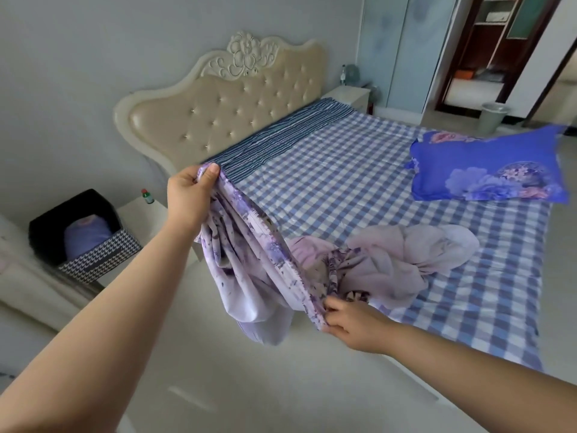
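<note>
A lilac cloth with a purple flower print hangs between my two hands over the near edge of the bed. My left hand is raised and pinches one end of its hem between thumb and fingers. Lower down, my right hand grips the same hem with curled fingers. The rest of the cloth lies crumpled in a heap on the blue and white checked sheet.
A blue flowered pillow lies at the bed's right side. The cream tufted headboard stands at the far end. A patterned storage box and a small bottle sit on a stand at left. A bin stands by the wardrobe.
</note>
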`<state>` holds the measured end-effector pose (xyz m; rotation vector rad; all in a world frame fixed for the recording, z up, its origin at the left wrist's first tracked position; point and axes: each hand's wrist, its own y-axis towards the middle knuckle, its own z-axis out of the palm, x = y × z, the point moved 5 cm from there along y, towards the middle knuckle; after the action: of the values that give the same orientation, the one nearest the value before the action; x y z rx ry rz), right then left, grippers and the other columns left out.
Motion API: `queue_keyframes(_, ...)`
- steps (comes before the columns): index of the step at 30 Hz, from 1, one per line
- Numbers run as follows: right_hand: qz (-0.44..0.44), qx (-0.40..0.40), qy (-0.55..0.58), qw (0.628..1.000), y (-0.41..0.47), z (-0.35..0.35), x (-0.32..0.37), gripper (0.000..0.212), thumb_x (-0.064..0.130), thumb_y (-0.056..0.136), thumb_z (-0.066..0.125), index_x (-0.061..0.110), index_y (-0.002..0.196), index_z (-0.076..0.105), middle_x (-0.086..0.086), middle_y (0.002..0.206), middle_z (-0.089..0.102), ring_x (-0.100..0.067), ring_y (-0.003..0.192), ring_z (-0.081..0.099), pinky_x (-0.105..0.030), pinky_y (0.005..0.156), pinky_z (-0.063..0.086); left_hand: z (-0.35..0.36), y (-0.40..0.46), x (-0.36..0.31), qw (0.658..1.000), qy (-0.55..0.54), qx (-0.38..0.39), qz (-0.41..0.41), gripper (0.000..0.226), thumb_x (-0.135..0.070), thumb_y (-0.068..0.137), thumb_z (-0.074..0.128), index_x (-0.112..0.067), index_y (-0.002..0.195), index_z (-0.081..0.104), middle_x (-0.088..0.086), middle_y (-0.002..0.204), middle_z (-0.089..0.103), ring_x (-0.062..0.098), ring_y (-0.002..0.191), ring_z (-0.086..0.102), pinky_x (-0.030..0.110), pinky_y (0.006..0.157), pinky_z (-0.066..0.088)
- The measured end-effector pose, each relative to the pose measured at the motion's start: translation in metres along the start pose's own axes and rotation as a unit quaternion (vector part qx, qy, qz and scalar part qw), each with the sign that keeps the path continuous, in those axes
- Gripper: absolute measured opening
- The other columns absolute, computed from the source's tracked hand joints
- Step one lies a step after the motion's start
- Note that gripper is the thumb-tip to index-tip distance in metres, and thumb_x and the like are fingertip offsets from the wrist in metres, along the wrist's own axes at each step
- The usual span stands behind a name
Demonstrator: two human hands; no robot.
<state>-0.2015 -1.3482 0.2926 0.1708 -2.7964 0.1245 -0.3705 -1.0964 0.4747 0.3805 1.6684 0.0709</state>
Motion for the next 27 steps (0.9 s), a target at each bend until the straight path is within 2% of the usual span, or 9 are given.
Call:
queue_keyframes(3,0.063,0.034,0.072,0.995,-0.002,0.003,-0.011,0.03,0.038,0.098,0.043,0.017,0.09,0.064,0.005,0.106,0.049,-0.02,0.091,0.055,-0.034,0.075,0.042,0.011,-0.008,-0.005,1.0,-0.013,-0.019,0.003,0.03,-0.027,0.092,0.061,-0.018,0.065,0.053,0.0,0.059,0.049,0.007,0.049,0.044,0.023,0.055,0.042)
queue_keyframes(5,0.13,-0.001,0.162,0.978,-0.004,-0.001,-0.029,0.027,0.033,0.098,0.045,0.02,0.082,0.061,0.009,0.096,0.05,-0.018,0.093,0.055,-0.033,0.082,0.044,0.012,-0.008,-0.008,0.999,-0.035,-0.037,-0.005,0.033,-0.029,0.092,0.062,-0.019,0.062,0.05,0.001,0.061,0.046,0.014,0.057,0.042,0.026,0.059,0.04)
queue_keyframes(7,0.222,-0.066,0.226,0.946,-0.012,-0.013,-0.051,0.032,0.027,0.098,0.048,0.021,0.067,0.048,0.008,0.076,0.049,-0.016,0.079,0.052,-0.028,0.074,0.04,0.014,-0.006,-0.009,0.998,-0.043,-0.037,-0.008,0.031,-0.03,0.092,0.062,-0.019,0.064,0.053,0.004,0.064,0.049,0.016,0.062,0.045,0.028,0.061,0.042)
queue_keyframes(11,0.339,-0.19,0.286,0.876,-0.033,-0.051,-0.088,0.043,0.023,0.095,0.055,0.013,0.058,0.037,0.01,0.052,0.038,-0.009,0.055,0.035,-0.017,0.05,0.03,0.025,-0.001,-0.006,0.999,-0.031,0.01,-0.007,0.032,-0.028,0.093,0.061,-0.02,0.062,0.056,-0.011,0.043,0.053,0.006,0.043,0.047,0.021,0.049,0.043)
queue_keyframes(14,0.39,-0.318,0.329,0.799,-0.052,-0.093,-0.108,0.031,0.017,0.091,0.063,-0.004,0.068,0.059,-0.002,0.064,0.053,-0.014,0.065,0.047,-0.024,0.061,0.037,0.037,0.01,0.002,0.998,-0.033,0.059,-0.014,0.035,-0.032,0.091,0.062,-0.016,0.06,0.056,0.003,0.054,0.057,0.016,0.05,0.049,0.03,0.059,0.044)
queue_keyframes(18,0.409,-0.445,0.329,0.726,-0.066,-0.13,-0.103,0.013,0.008,0.086,0.068,-0.002,0.093,0.071,-0.005,0.092,0.065,-0.014,0.087,0.058,-0.024,0.079,0.041,0.05,0.028,0.02,0.988,-0.063,0.137,-0.033,0.038,-0.036,0.091,0.061,0.0,0.079,0.062,0.023,0.072,0.06,0.028,0.062,0.053,0.039,0.063,0.045)
queue_keyframes(23,0.423,-0.459,0.253,0.739,-0.037,-0.111,-0.066,0.014,0.003,0.084,0.068,0.008,0.093,0.058,-0.005,0.074,0.055,-0.01,0.066,0.052,-0.018,0.062,0.04,0.027,0.072,0.028,0.975,-0.075,0.208,-0.012,0.064,-0.052,0.081,0.065,0.011,0.079,0.054,0.02,0.069,0.055,0.025,0.062,0.049,0.04,0.062,0.045)
queue_keyframes(25,0.423,-0.434,0.245,0.757,-0.01,-0.098,-0.043,0.026,0.006,0.088,0.064,0.017,0.105,0.047,-0.004,0.065,0.045,-0.015,0.059,0.044,-0.018,0.056,0.038,0.006,0.091,0.022,0.978,-0.068,0.198,0.013,0.057,-0.045,0.085,0.064,0.011,0.077,0.054,0.019,0.066,0.056,0.023,0.06,0.05,0.043,0.06,0.048)
queue_keyframes(27,0.422,-0.374,0.223,0.795,0.029,-0.085,-0.015,0.01,0.011,0.093,0.058,0.016,0.097,0.05,0.0,0.062,0.04,-0.013,0.058,0.04,-0.022,0.058,0.036,-0.017,0.111,0.008,0.984,-0.059,0.164,0.042,0.042,-0.033,0.091,0.061,0.002,0.07,0.055,0.014,0.062,0.055,0.017,0.054,0.05,0.036,0.057,0.049)
